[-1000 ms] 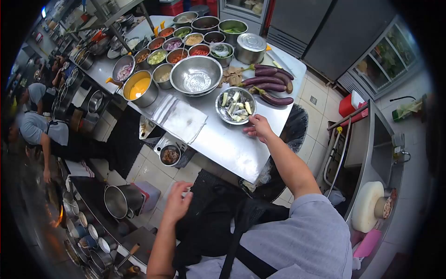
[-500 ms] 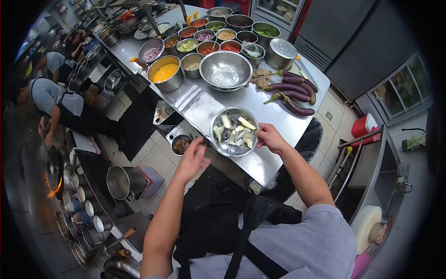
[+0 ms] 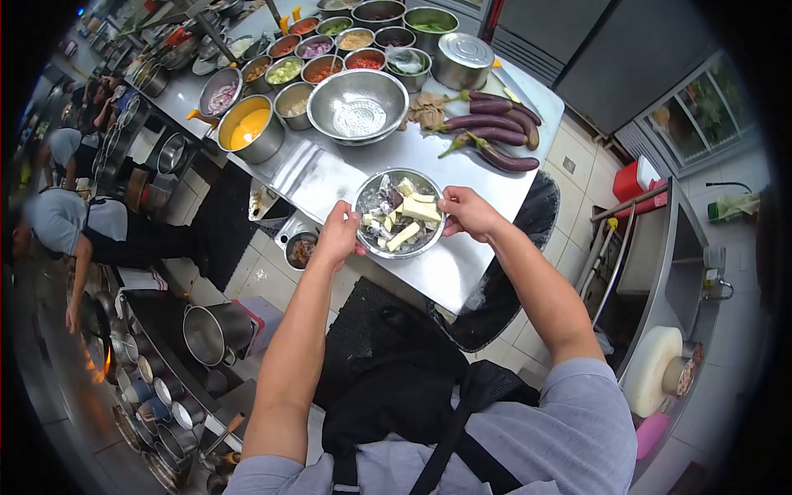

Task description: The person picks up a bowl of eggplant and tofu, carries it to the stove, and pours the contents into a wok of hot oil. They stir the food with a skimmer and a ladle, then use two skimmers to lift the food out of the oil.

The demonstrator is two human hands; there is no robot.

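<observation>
Both hands grip 1 steel bowl (image 3: pixel 398 214) by its rim: left hand (image 3: pixel 337 236) closed on the near-left edge, right hand (image 3: pixel 466 211) closed on the right edge. Cut eggplant pieces (image 3: pixel 410 213), pale with dark skin, fill the bowl, which sits at or just above the near edge of the steel desk (image 3: pixel 445 268); contact cannot be judged. Farther back lie whole eggplants (image 3: pixel 492 132), a large colander (image 3: pixel 358 106), a pot of yellow liquid (image 3: pixel 248 129) at far left, and small ingredient bowls (image 3: pixel 345 51).
</observation>
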